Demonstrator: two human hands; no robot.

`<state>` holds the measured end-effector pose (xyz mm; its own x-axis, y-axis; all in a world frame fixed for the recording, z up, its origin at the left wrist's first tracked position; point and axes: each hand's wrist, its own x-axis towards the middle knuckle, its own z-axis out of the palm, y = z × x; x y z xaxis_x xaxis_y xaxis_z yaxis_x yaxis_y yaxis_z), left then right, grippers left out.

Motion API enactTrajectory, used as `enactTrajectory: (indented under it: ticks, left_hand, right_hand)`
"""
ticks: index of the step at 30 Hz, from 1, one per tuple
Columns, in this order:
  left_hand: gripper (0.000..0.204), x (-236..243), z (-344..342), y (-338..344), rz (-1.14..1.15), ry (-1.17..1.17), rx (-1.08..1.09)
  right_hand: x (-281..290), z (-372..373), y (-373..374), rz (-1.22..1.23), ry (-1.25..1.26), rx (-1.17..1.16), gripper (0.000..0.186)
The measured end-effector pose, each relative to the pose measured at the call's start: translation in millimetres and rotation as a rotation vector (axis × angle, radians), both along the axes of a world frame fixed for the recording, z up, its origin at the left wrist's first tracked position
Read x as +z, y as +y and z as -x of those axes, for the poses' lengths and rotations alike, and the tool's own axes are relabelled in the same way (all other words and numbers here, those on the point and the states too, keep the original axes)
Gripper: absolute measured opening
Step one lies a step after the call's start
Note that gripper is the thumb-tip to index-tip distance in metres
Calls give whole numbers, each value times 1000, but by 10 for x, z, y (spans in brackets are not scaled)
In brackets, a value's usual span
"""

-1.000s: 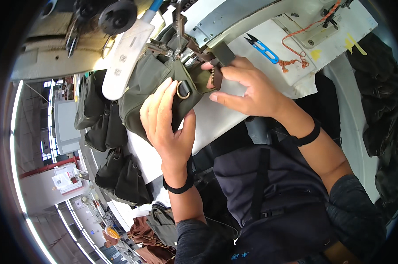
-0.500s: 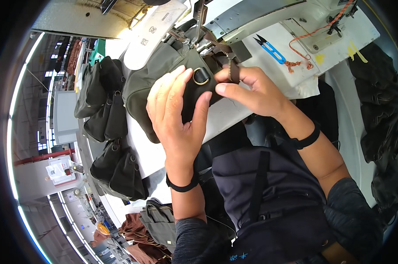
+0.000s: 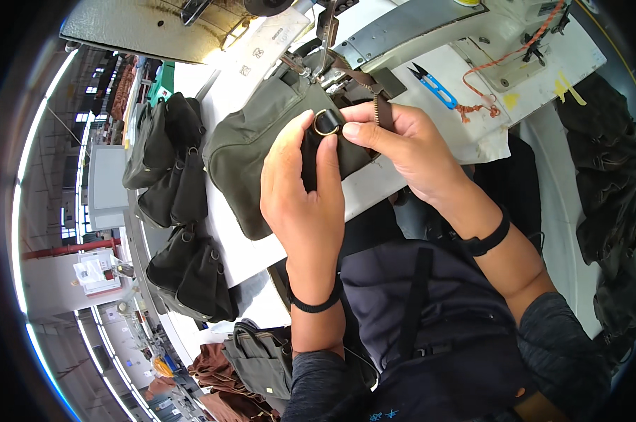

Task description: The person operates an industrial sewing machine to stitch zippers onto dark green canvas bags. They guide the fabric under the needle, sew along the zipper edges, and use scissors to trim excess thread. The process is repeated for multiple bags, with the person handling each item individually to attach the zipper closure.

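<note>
A dark olive fabric bag (image 3: pixel 244 144) lies under the sewing machine's needle area (image 3: pixel 316 72). On its near side is a black tab with a brass-coloured D-ring (image 3: pixel 318 128). My left hand (image 3: pixel 300 186) grips the bag, its forefinger and thumb on either side of the ring. My right hand (image 3: pixel 413 148) pinches the bag's edge beside the ring, thumb against forefinger. A brown zipper strip (image 3: pixel 382 112) runs from the machine past my right fingers. What lies beneath the fingertips is hidden.
Blue thread snips (image 3: pixel 439 90) and an orange cord (image 3: pixel 472 74) lie right of the needle on the white table (image 3: pixel 247 250). Several similar olive bags (image 3: pixel 184 271) stand at the left. Dark fabric pieces (image 3: pixel 609 162) hang at the right; brown pieces (image 3: pixel 216 366) lie lower left.
My left hand has moved right and its thumb and forefinger have closed in around the ring. My right fingertips have come closer to the ring. The bag has shifted slightly right.
</note>
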<state>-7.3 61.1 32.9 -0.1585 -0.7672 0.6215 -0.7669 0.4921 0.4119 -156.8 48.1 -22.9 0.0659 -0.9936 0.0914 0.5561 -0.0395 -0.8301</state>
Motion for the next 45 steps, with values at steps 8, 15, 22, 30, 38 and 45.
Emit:
enactTrajectory:
  ticks: [8, 15, 22, 30, 38, 45]
  left_hand:
    - [35, -107, 69, -8, -77, 292, -9]
    - [30, -173, 120, 6, -86, 428, -1]
    - [30, -204, 143, -95, -80, 461, 1]
    - [21, -250, 203, -128, -77, 537, 14]
    - [14, -247, 210, -293, -102, 607, -26]
    - [10, -228, 191, -298, -163, 636, -56]
  right_hand:
    - [66, 33, 24, -43, -34, 49, 25]
    - [104, 26, 9, -31, -57, 48, 26]
    - [135, 55, -56, -12, -69, 80, 25]
    - [100, 29, -105, 32, -23, 38, 24]
    - [163, -7, -241, -10, -29, 11, 23]
    - [144, -19, -258, -13, 29, -43, 15]
